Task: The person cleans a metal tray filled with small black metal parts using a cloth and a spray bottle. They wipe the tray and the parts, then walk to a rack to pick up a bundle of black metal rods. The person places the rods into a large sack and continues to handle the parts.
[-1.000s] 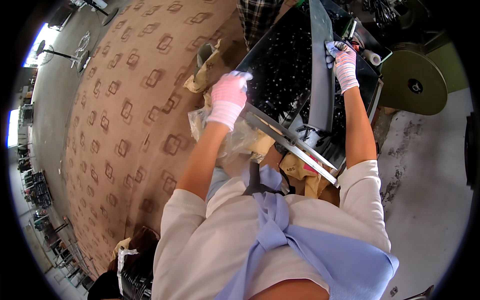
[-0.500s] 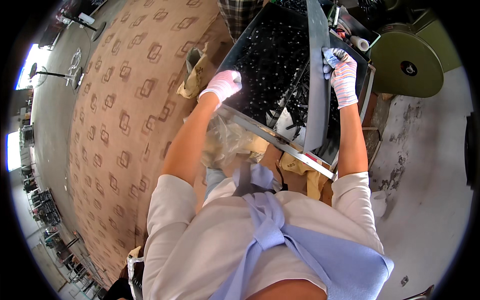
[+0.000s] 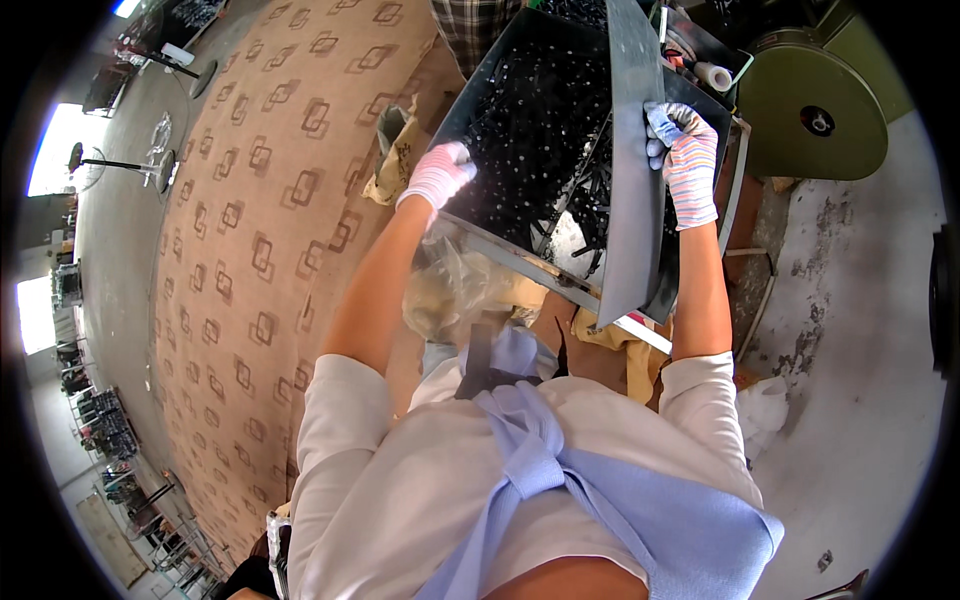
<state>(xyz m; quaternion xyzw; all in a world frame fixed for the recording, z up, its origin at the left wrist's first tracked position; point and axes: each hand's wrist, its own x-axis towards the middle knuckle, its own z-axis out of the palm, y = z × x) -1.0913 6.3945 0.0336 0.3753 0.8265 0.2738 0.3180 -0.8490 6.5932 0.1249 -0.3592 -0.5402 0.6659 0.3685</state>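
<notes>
A large dark bin (image 3: 455, 122) full of small black plastic pieces (image 3: 540, 110) stands in front of me. My left hand (image 3: 440, 175), in a pink-and-white striped glove, is closed at the bin's left rim. A long flat grey panel (image 3: 632, 210) rises on edge over the right part of the bin, its near end past the front rim. Closed on the panel's right side is my right hand (image 3: 685, 150), in a striped glove with blue-grey fingertips. Beside the panel, a pale patch of bin floor (image 3: 570, 245) shows among the pieces.
A metal frame (image 3: 500, 258) supports the bin. Below it are a clear plastic bag (image 3: 455, 280) and tan sacks (image 3: 630, 350). Another open sack (image 3: 392, 150) stands left of the bin. A green round machine guard (image 3: 815, 115) is at right; a person in plaid (image 3: 470, 30) is beyond.
The panel's near end has come lower and nearer me, with its face turned more into view. My right hand stays on it. My left hand remains at the rim; the view has shifted slightly.
</notes>
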